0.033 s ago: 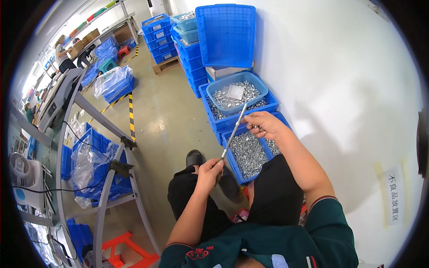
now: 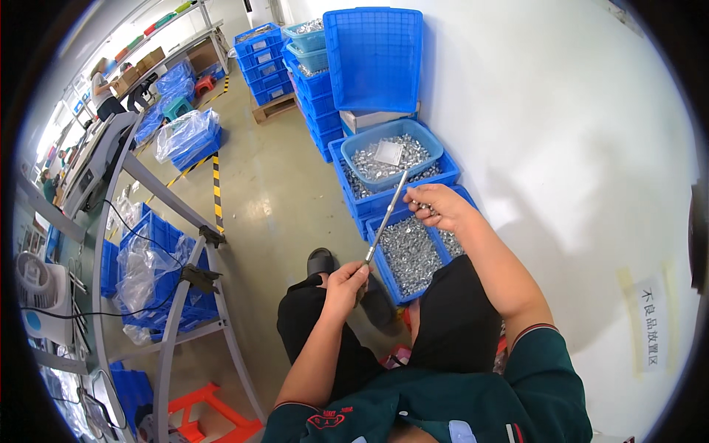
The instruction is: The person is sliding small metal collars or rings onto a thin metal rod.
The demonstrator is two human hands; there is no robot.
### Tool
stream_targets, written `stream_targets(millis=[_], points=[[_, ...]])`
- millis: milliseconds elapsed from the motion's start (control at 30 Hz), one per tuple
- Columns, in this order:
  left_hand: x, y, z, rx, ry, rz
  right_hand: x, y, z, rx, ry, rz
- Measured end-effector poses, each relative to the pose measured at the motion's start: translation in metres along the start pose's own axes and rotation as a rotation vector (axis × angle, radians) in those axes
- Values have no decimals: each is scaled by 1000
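Silvery metal is what I see in both hands: a thin metal rod (image 2: 387,214) runs slantwise from my left hand (image 2: 346,280) up toward my right hand (image 2: 442,208). The left fingers are curled tight round the rod's lower end, just above my knee, and the rod leaves that fist pointing up and to the right. Its upper end passes just beside the right hand, on the thumb side; I cannot tell whether it touches the fingertips. The right fingers are drawn together, pinching a few small silvery parts (image 2: 422,207) near the rod's top.

Under the right hand sits a blue crate (image 2: 387,275) filled with small shiny metal pieces, standing on the floor against my legs. Behind it, toward the wall, a second blue crate (image 2: 347,173) carries a lighter blue tub (image 2: 430,142) heaped with the same pieces, a clear little bag lying on top. Further back rise stacked blue crates (image 2: 319,103), one empty crate (image 2: 373,59) leaning upright against the white wall. At my left stands a grey metal frame (image 2: 171,203) with bagged blue bins beneath it.
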State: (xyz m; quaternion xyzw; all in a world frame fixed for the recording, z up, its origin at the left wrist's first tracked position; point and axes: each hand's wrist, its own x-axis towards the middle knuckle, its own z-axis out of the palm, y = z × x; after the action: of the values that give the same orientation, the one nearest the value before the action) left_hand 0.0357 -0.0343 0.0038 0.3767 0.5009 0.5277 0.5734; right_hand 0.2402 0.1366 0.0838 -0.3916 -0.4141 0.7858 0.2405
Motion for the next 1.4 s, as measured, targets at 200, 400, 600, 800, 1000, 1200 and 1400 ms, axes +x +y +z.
stream_targets(millis=[200,400,600,800,1000,1200,1400], points=[[-7,14,4,28,-50,-45,1,0,-17,233,95,41],[-5,-2,-2,107,-65,-25,7,1,-20,344,167,-36],[-7,0,-1,125,-60,-14,9,1,-15,381,154,-50],[-6,-2,-3,116,-43,-42,11,3,-18,381,107,-38],[-8,2,0,114,-30,-48,4,-1,-8,297,116,-59],[-9,6,1,153,-33,-97,-2,-3,-1,-145,264,-217],[-4,-6,2,98,-28,-30,-5,-5,-3,-89,147,-153]])
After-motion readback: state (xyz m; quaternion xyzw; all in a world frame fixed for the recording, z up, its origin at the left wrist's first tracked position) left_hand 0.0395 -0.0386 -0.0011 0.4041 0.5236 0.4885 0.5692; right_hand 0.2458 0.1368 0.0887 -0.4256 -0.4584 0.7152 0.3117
